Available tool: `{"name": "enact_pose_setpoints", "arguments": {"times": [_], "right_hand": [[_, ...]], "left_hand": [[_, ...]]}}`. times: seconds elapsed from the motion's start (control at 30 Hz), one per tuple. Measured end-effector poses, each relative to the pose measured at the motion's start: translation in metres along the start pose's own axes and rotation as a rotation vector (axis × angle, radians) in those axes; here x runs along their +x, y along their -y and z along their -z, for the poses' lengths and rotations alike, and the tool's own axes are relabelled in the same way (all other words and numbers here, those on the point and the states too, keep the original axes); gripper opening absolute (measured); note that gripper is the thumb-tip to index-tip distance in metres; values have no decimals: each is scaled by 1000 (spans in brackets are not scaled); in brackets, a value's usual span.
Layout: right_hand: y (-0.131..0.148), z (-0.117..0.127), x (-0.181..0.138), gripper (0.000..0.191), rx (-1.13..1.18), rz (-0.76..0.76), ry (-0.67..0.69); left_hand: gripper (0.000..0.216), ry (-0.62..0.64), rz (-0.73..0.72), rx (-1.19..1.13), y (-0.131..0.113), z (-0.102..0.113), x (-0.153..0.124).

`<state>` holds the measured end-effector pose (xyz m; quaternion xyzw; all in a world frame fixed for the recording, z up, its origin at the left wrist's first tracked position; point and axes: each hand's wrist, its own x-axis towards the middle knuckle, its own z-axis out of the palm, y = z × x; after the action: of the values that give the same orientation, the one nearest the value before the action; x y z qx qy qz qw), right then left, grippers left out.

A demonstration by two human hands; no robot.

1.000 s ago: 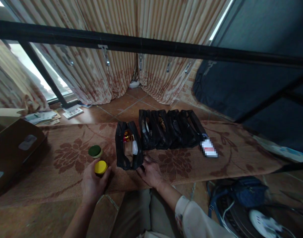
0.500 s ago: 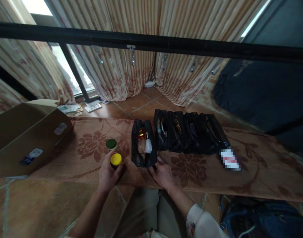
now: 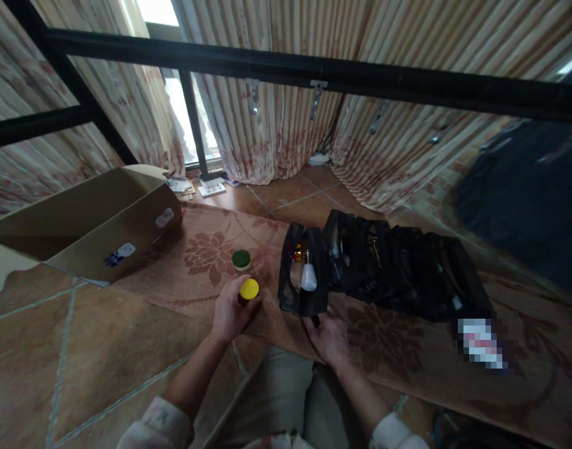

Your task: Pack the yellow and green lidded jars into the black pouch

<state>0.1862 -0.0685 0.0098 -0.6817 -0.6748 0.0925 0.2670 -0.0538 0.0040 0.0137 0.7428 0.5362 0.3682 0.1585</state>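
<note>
My left hand (image 3: 229,312) is wrapped round a small jar with a yellow lid (image 3: 249,289) that stands on the patterned mat (image 3: 206,274). A second jar with a green lid (image 3: 241,259) sits just beyond it. My right hand (image 3: 327,337) rests on the mat at the near end of an open black mesh pouch (image 3: 302,279) holding a small white bottle and a gold-topped item; its fingers pinch something small and dark at the pouch's edge. A row of several more black pouches (image 3: 398,268) lies to the right.
An open cardboard box (image 3: 89,218) sits at the left on the tiled floor. Striped curtains and a black metal frame (image 3: 286,65) stand behind. Papers (image 3: 211,188) lie by the window. A dark bag (image 3: 524,193) is at the right. My knees are below.
The view has swung left, so everything shifted right in the picture and the box is now fully visible. Both hands stay at the yellow-lidded jar and the pouch.
</note>
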Motion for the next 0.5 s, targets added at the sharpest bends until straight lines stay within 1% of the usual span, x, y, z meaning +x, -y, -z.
{"name": "enact_pose_setpoints", "arguments": {"times": [0.2,0.5], "right_hand": [[0,1,0,24,-53,-4,13],[-2,-1,-1,23,-92,23,-12]], "left_hand": [[46,1,-23,-22,-2,1,0],[46,34,-34,-60,-9,8,0]]}}
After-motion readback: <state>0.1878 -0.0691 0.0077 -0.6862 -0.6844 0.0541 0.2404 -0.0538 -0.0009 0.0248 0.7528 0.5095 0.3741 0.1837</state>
